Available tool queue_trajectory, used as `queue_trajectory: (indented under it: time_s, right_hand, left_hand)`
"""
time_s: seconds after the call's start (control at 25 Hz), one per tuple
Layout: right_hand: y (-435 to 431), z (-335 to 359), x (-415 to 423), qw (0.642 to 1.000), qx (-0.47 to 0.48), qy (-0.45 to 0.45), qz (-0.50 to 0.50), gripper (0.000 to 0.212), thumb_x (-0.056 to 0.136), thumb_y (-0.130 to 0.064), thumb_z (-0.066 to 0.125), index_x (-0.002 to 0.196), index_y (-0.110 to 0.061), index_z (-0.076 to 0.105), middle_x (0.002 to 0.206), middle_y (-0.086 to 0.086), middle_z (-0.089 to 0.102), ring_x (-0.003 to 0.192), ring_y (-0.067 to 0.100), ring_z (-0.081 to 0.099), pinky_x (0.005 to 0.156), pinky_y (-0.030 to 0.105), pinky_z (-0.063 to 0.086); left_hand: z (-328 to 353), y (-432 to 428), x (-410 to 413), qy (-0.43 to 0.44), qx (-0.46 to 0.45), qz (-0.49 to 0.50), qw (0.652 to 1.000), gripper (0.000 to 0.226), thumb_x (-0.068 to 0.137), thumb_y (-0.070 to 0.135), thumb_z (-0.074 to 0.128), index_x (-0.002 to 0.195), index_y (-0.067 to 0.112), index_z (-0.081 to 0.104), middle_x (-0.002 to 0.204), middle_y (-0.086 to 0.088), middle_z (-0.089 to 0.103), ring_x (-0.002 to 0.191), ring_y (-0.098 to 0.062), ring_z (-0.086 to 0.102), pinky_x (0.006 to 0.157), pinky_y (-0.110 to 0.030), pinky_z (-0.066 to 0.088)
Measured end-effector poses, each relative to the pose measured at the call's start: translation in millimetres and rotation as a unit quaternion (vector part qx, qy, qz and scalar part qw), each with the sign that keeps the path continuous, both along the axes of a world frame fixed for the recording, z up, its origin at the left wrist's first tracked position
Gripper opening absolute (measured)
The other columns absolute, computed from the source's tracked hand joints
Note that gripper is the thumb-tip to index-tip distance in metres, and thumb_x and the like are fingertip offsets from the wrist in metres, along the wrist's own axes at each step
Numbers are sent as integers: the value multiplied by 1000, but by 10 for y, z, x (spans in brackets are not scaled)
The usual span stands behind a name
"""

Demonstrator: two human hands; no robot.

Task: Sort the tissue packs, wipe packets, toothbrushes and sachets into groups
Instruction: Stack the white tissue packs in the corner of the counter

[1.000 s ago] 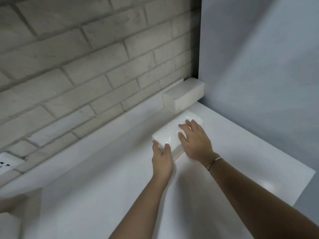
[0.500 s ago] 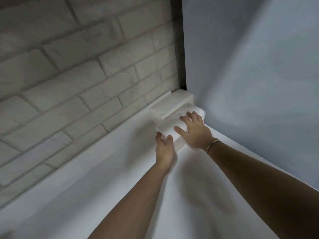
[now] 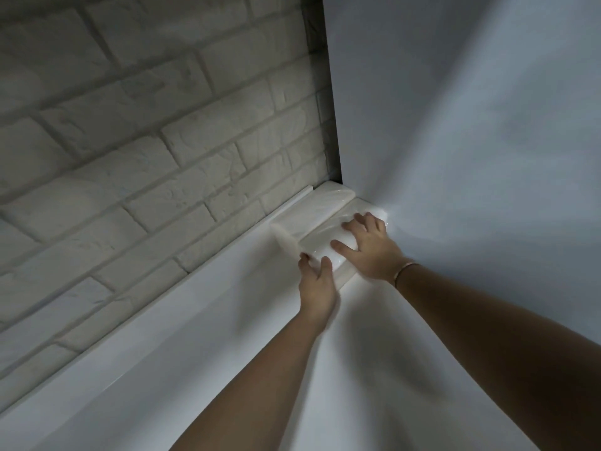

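Two white tissue packs lie side by side in the far corner of the white counter (image 3: 227, 369). The back tissue pack (image 3: 312, 211) rests against the brick wall's ledge. The front tissue pack (image 3: 325, 245) touches it. My left hand (image 3: 317, 281) grips the front pack's near end with thumb and fingers. My right hand (image 3: 367, 245) lies flat on top of that same pack, fingers spread, close to the grey side wall.
A white brick wall (image 3: 146, 141) runs along the back with a low ledge (image 3: 162, 307) at its foot. A smooth grey wall (image 3: 471, 125) closes the right side.
Both hands have pushed the front tissue pack back and to the right until it sits against the back pack in the corner. The view has shifted right.
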State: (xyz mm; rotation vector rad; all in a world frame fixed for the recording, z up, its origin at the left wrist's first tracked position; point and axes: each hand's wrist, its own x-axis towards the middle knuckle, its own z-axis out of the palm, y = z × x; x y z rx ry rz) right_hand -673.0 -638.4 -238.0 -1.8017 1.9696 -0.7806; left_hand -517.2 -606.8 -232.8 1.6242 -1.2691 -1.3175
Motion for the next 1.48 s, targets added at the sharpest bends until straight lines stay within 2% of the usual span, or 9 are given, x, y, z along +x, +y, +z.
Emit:
queue_trajectory:
  time_s: [0.12, 0.2, 0.32, 0.4, 0.56, 0.8, 1.0, 1.12, 1.48]
  right_hand:
    - [-7, 47, 9, 1000, 25, -6, -4, 82, 82, -78, 52, 145, -25, 49, 160, 9, 33, 151, 28, 17, 124, 47, 22]
    - [-49, 183, 9, 995, 93, 32, -3, 88, 76, -85, 41, 145, -32, 42, 160, 2, 29, 151, 23, 18, 120, 61, 24]
    - [-127, 465, 11, 982, 167, 92, 1, 82, 81, -82, 36, 148, -35, 38, 158, -4, 29, 152, 24, 19, 112, 74, 19]
    - [-105, 517, 15, 988, 142, 59, 4, 73, 87, -77, 36, 146, -35, 44, 158, -3, 30, 153, 25, 13, 116, 68, 21]
    - [296, 413, 125, 995, -59, -63, -55, 39, 96, -36, 60, 134, -24, 62, 153, 6, 42, 144, 31, 25, 116, 47, 34]
    - [1239, 335, 755, 972, -65, -214, -76, 15, 92, -15, 64, 100, -26, 69, 111, -2, 67, 101, 18, 60, 88, 35, 47]
    - [2076, 273, 1395, 936, -17, -335, -106, 20, 90, -7, 65, 76, -22, 68, 65, -14, 64, 63, 3, 57, 69, 29, 47]
    - [2550, 286, 1848, 937, 21, -342, -67, 21, 89, -4, 62, 75, -20, 68, 61, -15, 62, 59, 2, 54, 66, 26, 45]
    - [3493, 327, 3393, 956, 123, -252, 83, 16, 84, -17, 59, 81, -30, 68, 73, -7, 68, 70, 15, 63, 73, 38, 54]
  left_hand:
    - [-29, -13, 91, 66, 38, 4, 997, 62, 92, 56, 54, 145, 29, 38, 116, 2, 64, 97, -15, 65, 94, -40, 54]
    - [20, -36, 201, 134, 57, -2, 989, 39, 98, 46, 55, 130, 26, 47, 94, 3, 59, 76, -9, 57, 73, -33, 46]
    - [155, -37, 372, 153, 82, -26, 984, 44, 100, 51, 52, 138, 31, 49, 117, 7, 62, 107, -12, 60, 83, -38, 47]
    - [188, 20, 480, 128, 70, 1, 989, 38, 103, 41, 51, 140, 34, 46, 122, 5, 62, 113, -24, 63, 84, -41, 51]
    - [214, 304, 709, 107, 21, 29, 994, 30, 102, 19, 53, 131, 21, 56, 114, -8, 69, 98, -29, 70, 74, -40, 54]
    - [303, 1201, 1186, 167, -24, 72, 983, 17, 103, 6, 52, 117, 5, 61, 101, -28, 65, 81, -45, 66, 80, -69, 57]
    - [138, 2124, 1850, 166, -25, 160, 973, 16, 102, -1, 50, 111, -3, 64, 101, -31, 68, 81, -43, 64, 71, -50, 58]
    - [72, 2620, 2247, 175, -16, 215, 961, 15, 102, -2, 50, 108, -5, 64, 96, -28, 69, 79, -33, 60, 65, -39, 48]
    - [142, 3737, 3551, 139, -34, 229, 963, 18, 102, 2, 54, 98, 3, 71, 94, -27, 67, 76, -32, 60, 71, -47, 52]
